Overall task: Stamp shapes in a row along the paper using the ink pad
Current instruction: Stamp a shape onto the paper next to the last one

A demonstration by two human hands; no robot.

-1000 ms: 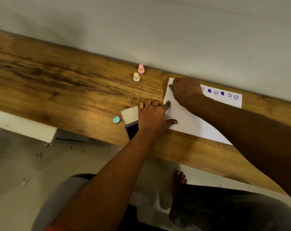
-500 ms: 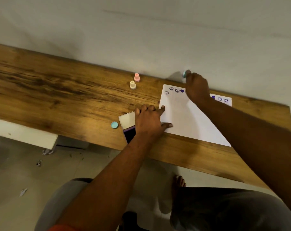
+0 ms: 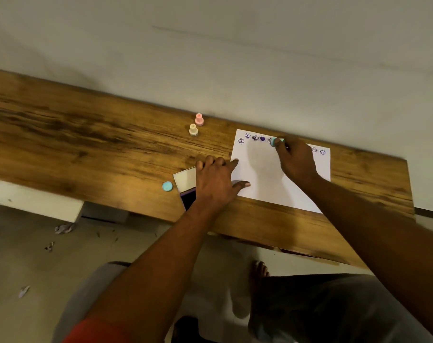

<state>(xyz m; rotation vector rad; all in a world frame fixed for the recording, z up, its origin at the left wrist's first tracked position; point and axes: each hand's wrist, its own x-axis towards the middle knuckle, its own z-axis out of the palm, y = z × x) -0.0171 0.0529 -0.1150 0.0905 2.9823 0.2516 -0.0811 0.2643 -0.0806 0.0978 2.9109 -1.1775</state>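
Wooden desk [image 3: 86,144]; stamp [image 3: 276,141] seemingly at right fingertips [image 3: 282,147].

There were three stampers: pink [image 3: 199,119], cream [image 3: 193,129] and teal [image 3: 276,141]; one paper sheet [image 3: 262,174]; one ink pad [image 3: 187,188]; one teal cap [image 3: 167,186].

The table [image 3: 86,144], across the frame's middle, is wood with dark streaked grain and a soft sheen. The paper [image 3: 265,174], right of centre, is smooth, matt white. Three small stamps look like matt plastic: pink [image 3: 199,119], cream [image 3: 193,129], teal [image 3: 277,141] (blurred). Above, the wall [image 3: 210,58] looks plain and matt.
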